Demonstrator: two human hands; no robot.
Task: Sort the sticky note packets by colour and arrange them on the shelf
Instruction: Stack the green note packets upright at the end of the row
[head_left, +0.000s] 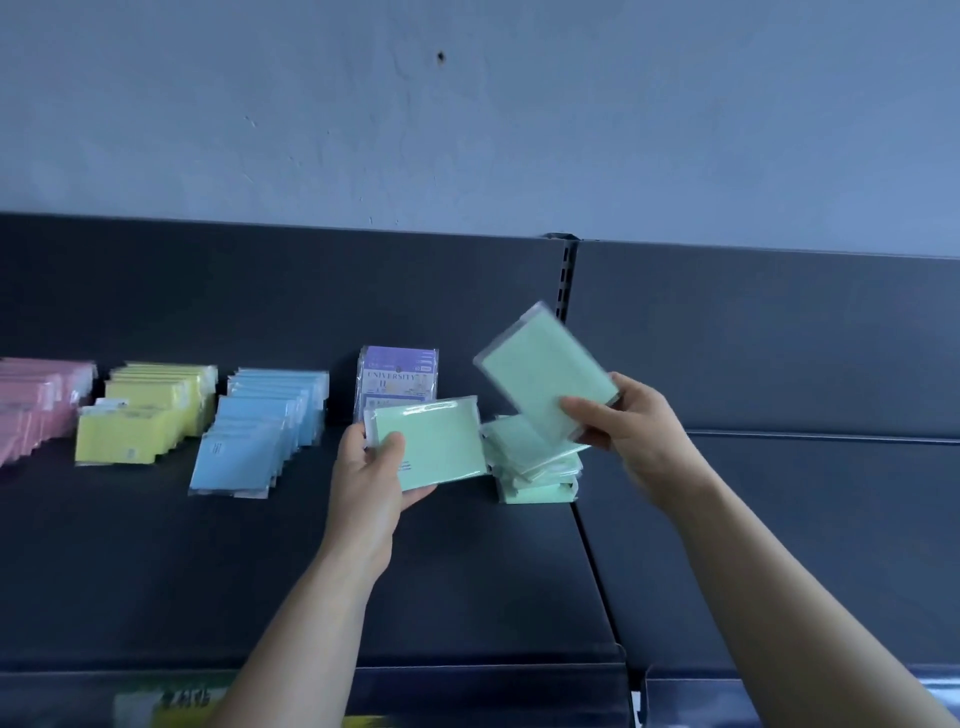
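At frame centre I see my left hand (369, 478) holding 1 green packet (428, 444) and my right hand (634, 436) gripping a 2nd green packet (545, 371), tilted above the loose green pile (540, 480) on the dark shelf (156, 571). Leftward stand purple packets (397, 376), then the blue row (260, 431), yellow row (150, 415) and pink row (36, 405).

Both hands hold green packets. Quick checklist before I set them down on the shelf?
1. Left hand grips the left packet: ok.
2. Right hand pinches the right packet: ok.
3. Both match the green pile on the shelf: ok.
4. Green pile tidy: not ok, its packets lie askew.
5. Bare shelf in front of the pile: ok.
6. Other packets left unsorted: cannot tell.
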